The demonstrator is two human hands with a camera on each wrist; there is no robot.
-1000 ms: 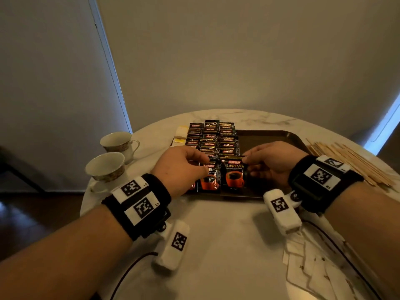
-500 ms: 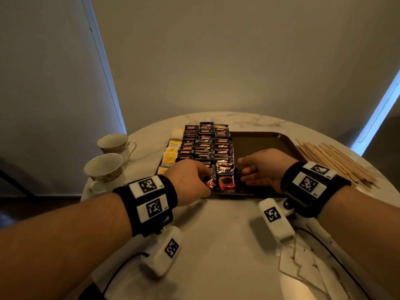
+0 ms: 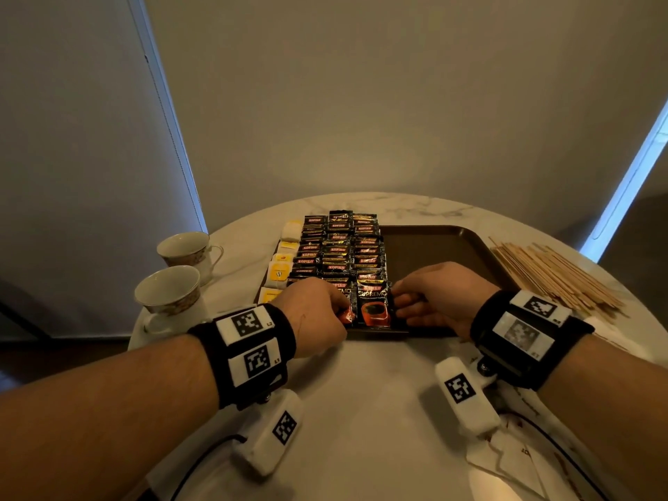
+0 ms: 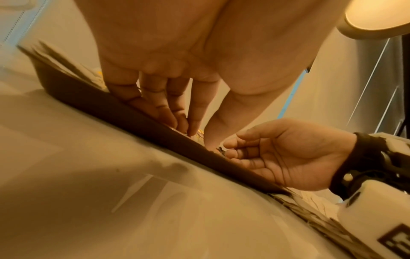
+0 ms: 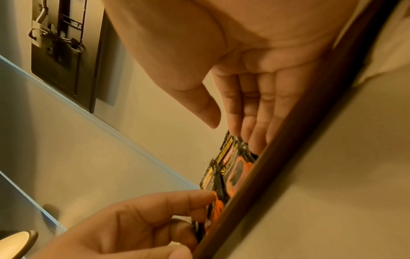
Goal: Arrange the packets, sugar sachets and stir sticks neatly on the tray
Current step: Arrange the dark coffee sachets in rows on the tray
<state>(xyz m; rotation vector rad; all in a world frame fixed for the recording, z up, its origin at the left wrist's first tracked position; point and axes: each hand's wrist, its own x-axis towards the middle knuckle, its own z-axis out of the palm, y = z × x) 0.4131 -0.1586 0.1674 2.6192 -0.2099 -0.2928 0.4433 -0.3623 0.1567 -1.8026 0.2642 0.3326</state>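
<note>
Black foil coffee packets (image 3: 339, 247) fill the left half of my brown tray (image 3: 433, 247) in 3 overlapping columns, and the nearest packet (image 3: 374, 305) of the right column lies flat by the tray's near rim, its red cup picture facing up. My right hand (image 3: 441, 298) sits palm down over the tray just right of that packet; its fingers are nearly straight and their tips touch the packet's right edge, thumb apart from them, nothing clasped. My left hand (image 3: 314, 312) comes in from the near-left, knuckles up, fingers curled down onto the near end of the middle column, and from the right wrist view the forefinger and thumb (image 5: 199, 198) look to pinch a packet's edge at the rim. Both wrists hover low over the marble table (image 3: 361, 410), forearms angled inward toward each other. Yellow and white sachets (image 3: 280, 273) run in a line along the tray's left edge. Wooden stir sticks (image 3: 553, 273) lie heaped on the table right of the tray. White paper sachets (image 3: 513, 461) are scattered near my right forearm. 2 teacups (image 3: 170, 291) stand to the left.
</note>
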